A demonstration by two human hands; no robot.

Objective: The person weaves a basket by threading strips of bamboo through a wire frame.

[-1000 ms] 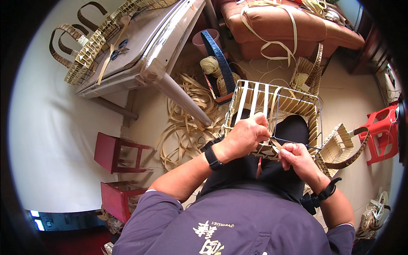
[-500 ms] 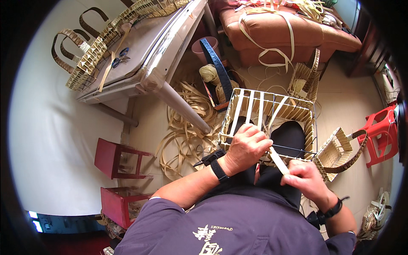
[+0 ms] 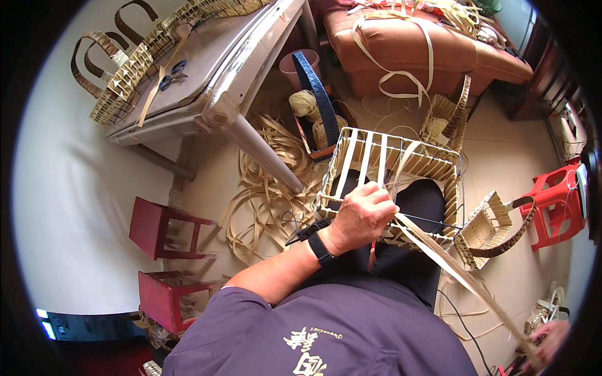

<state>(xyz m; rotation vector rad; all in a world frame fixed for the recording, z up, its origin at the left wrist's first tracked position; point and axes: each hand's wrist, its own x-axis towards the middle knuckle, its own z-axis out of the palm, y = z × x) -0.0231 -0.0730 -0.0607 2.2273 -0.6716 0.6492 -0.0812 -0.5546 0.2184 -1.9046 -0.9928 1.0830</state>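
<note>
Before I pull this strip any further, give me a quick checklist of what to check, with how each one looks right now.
1. Left hand gripping the wire basket frame at its near rim: ok.
2. Right hand holding the far end of the pale weaving strip: cannot tell, the hand is blurred at the picture's edge.
3. Strip running straight from frame to right hand, no kink: ok.
4. Frame resting on the lap: ok.
5. Strip free of the small woven basket beside the knee: cannot tell, they overlap in view.
6. Spare strips on the floor to the left: ok.
</note>
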